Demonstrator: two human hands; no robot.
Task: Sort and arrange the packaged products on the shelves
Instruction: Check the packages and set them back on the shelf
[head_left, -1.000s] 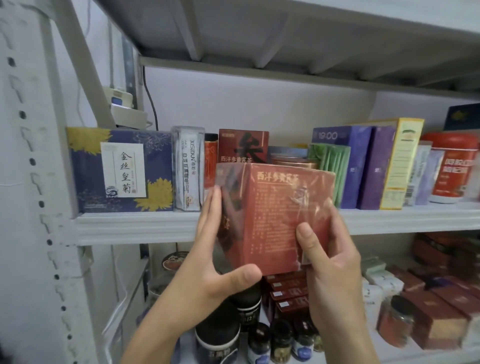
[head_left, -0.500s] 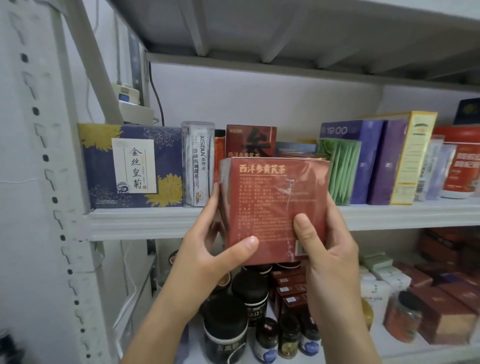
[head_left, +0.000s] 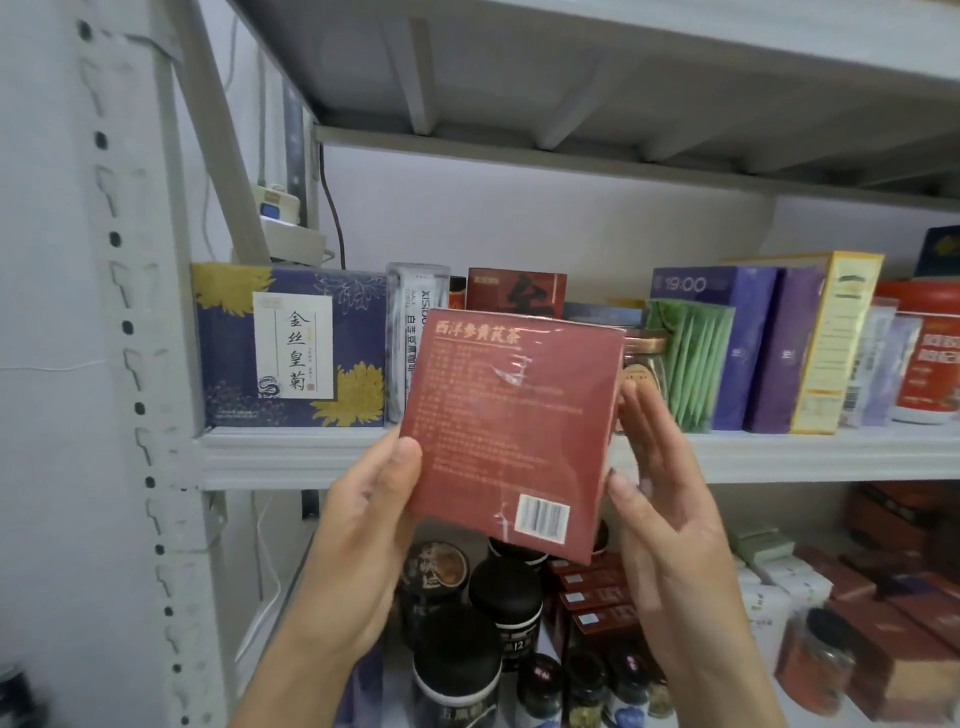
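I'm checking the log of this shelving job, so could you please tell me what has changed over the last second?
The red box turned from corner-on to flat-on toward the camera. The right grip opened: thumb off the face, baring the barcode, fingers straight beside the right edge. The left grip still holds the left edge; the products on the shelf stayed put.

Box (head_left: 511, 426) now face-on, right hand (head_left: 670, 519) looser

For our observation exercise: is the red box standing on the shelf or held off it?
Off it. The left hand grips the red box, tilted, in front of the shelf; its bottom hangs below.
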